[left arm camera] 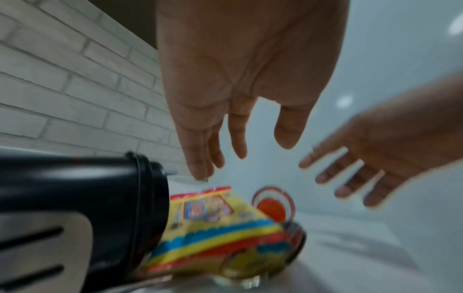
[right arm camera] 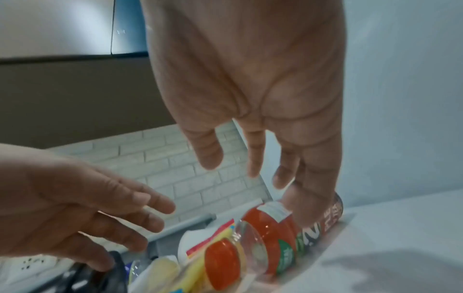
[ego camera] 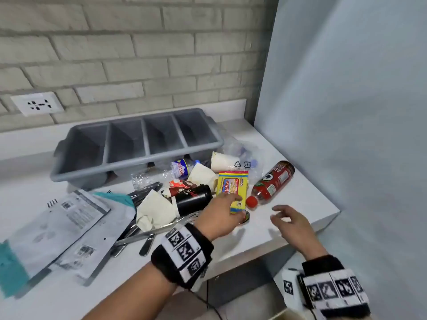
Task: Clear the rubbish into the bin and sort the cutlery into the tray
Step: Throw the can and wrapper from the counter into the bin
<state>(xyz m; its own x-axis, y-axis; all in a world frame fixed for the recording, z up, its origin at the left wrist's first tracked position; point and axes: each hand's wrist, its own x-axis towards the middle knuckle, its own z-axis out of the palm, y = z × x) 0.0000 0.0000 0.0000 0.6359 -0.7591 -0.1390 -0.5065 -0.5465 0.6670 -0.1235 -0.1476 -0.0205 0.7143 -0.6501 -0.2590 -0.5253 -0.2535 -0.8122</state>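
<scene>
Both hands are hovering low over the white table (ego camera: 288, 204), fingers straight and spread, neither grip closing on anything. Left hand (ego camera: 221, 215) is reaching over the near end of one yellow wipes packet (ego camera: 233, 188); its fingertips are just above the packet's near edge, and I cannot tell whether they are touching it. Right hand (ego camera: 293, 225) is hanging apart from the pile, with one red-labelled bottle (ego camera: 272, 183) lying at about eleven o'clock from it.

That bottle is lying on its side, its long axis running from seven to one o'clock, red cap (ego camera: 251, 201) pointing back toward the person and sitting between the two hands. The packet is lying flat just left of it, its long axis running roughly twelve to six.

Counting the rest: one black cup (ego camera: 194, 199) on its side at nine o'clock from the left hand, its mouth turned toward the packet; one white paper cup (ego camera: 224, 161) tipped over behind the packet; one crushed clear bottle (ego camera: 161, 175); two crumpled pale napkins (ego camera: 154, 211); two grey mailer bags (ego camera: 69, 227) at the far left. Dark cutlery (ego camera: 138, 234) is lying jumbled under the napkins, too tangled to count.

One grey tray (ego camera: 138, 144) with four compartments is standing at twelve o'clock, against the brick wall (ego camera: 138, 54).
</scene>
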